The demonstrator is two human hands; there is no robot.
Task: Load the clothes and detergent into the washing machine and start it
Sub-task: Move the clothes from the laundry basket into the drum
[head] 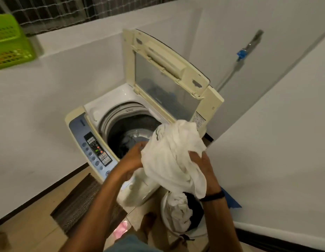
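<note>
A top-loading washing machine [96, 113] stands against the wall with its lid [163, 77] raised. Inside its drum [132, 131] lie some grey and blue clothes. Over the drum's near right edge hangs a bunched white garment [174, 153], held by both hands. My left hand [134, 157] grips its left side and my right hand [203, 168] grips its right side. A white bucket [183, 231] with more white and dark clothes stands on the floor below my right wrist. No detergent is in view.
The machine's control panel [96, 150] is lit with a green display. A green plastic basket [9, 40] sits on the ledge at upper left. A dark floor mat [80, 202] lies left of the machine. A hose with a blue fitting [241, 55] runs down the right wall.
</note>
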